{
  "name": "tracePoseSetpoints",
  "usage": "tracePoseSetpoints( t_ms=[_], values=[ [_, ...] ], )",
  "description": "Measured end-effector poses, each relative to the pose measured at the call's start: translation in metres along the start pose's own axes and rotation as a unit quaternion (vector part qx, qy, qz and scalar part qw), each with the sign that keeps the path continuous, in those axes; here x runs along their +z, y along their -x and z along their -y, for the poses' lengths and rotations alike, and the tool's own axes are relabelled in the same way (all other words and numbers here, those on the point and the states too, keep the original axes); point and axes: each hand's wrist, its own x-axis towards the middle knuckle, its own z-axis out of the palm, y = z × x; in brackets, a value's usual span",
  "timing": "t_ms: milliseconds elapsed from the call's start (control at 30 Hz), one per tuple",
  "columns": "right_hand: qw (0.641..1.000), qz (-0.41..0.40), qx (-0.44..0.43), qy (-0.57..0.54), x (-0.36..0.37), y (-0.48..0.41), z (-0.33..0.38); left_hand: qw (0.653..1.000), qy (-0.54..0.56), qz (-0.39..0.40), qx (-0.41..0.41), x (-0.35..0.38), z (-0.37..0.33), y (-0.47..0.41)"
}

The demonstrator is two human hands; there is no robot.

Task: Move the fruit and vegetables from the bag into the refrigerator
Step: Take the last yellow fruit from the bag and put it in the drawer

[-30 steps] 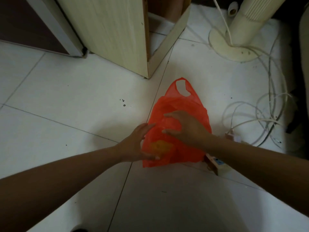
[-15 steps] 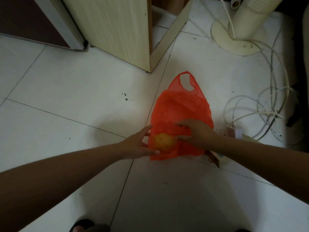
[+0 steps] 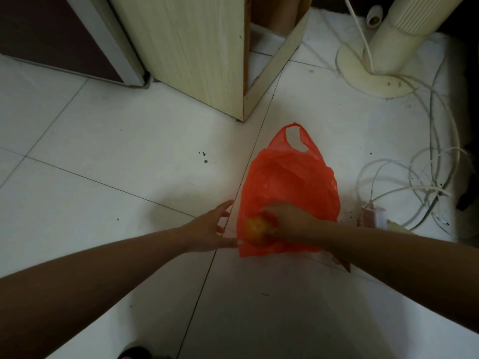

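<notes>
Both forearms reach out low over white tile floor (image 3: 108,156); L hand (image 3: 210,229) flat, fingers spread wide, holding nothing, thumb tip touching near-left edge of red plastic bag (image 3: 290,182); R hand (image 3: 293,224) rests on near end of bag, fingers curled round yellow-orange fruit (image 3: 255,226); can't tell if plastic sits btwn fingers and fruit; bag lies flat on floor, one handle loop pointing away; power strip (image 3: 373,213) just right of bag; tangled white cables (image 3: 427,177) beyond; wood cabinet (image 3: 197,47) further back, fan base (image 3: 373,73) far right.
</notes>
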Motion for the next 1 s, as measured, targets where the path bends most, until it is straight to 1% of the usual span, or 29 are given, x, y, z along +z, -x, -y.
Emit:
tracePoseSetpoints(
  t_ms=[100,233,300,433,567,667,800,1000],
  values=[
    [0.999,0.019,-0.007,-0.026,0.001,0.001,-0.004,1.000,-0.005,-0.002,-0.004,-0.002,0.001,-0.001],
    [0.998,-0.052,0.001,-0.020,-0.009,0.002,-0.010,1.000,-0.003,-0.021,-0.004,-0.006,-0.001,-0.004],
    [0.998,-0.061,-0.013,0.006,-0.011,0.001,-0.012,1.000,-0.004,-0.024,-0.009,-0.006,-0.004,-0.006],
    [0.999,-0.027,-0.033,0.009,-0.007,0.004,-0.005,1.000,-0.028,-0.006,-0.002,0.000,-0.009,-0.007],
    [0.999,0.031,-0.026,0.036,-0.002,0.004,-0.004,0.998,-0.058,0.017,0.007,0.006,-0.006,-0.006],
    [0.998,0.052,-0.014,0.016,0.000,0.002,-0.003,0.998,-0.064,0.022,0.005,0.008,-0.004,-0.005],
    [0.999,0.025,-0.020,0.027,-0.001,0.001,-0.006,0.997,-0.076,0.019,-0.007,0.006,0.001,-0.004],
    [0.995,-0.081,0.014,-0.059,-0.023,0.005,-0.013,0.997,-0.074,-0.011,-0.014,-0.003,0.004,-0.005]
  ],
)
